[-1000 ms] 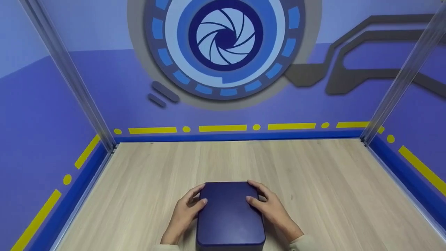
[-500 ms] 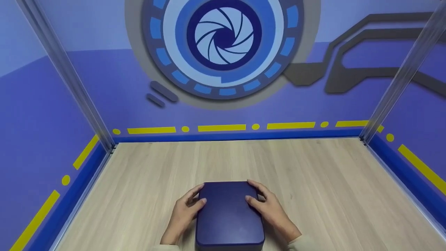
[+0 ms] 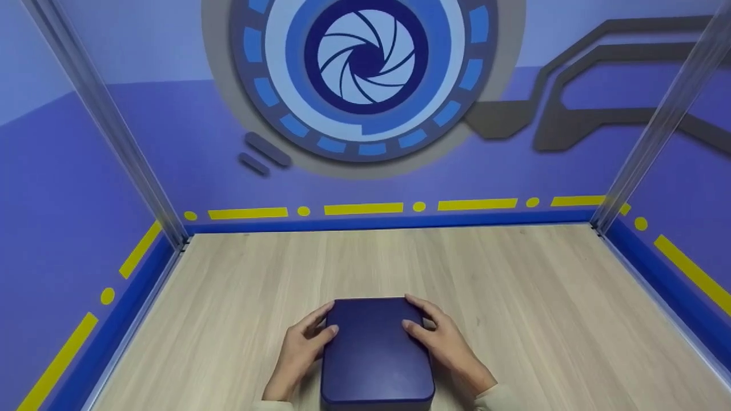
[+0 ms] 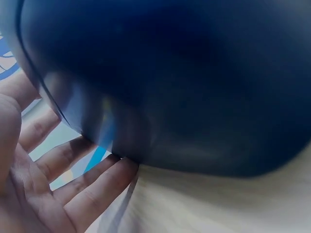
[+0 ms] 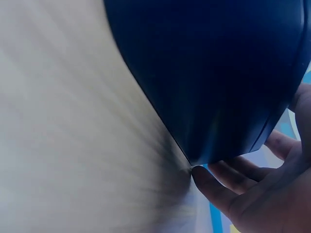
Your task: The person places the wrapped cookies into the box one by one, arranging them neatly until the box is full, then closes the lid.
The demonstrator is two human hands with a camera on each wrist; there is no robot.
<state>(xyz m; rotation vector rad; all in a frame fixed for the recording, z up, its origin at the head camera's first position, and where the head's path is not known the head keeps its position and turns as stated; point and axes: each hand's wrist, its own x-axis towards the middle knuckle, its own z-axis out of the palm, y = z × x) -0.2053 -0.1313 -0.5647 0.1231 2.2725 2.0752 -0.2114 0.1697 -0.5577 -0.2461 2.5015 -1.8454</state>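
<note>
A dark blue box (image 3: 377, 351) with rounded corners and a closed lid lies on the wooden table near its front. My left hand (image 3: 298, 349) grips the box's left side, its thumb on the lid's edge and its fingers reaching around the far corner. On the right side my right hand (image 3: 451, 345) grips in the same manner, thumb on top and fingers at the far right corner. The left wrist view shows fingers (image 4: 99, 194) touching the box wall (image 4: 194, 97). In the right wrist view, fingertips (image 5: 201, 177) sit by the box's lower edge. The contents are hidden.
Pale wooden tabletop (image 3: 240, 285) extends beyond the box and to both sides. Blue-purple panels with yellow markings (image 3: 364, 208) enclose the back, left and right. Metal posts (image 3: 131, 148) stand at the back corners.
</note>
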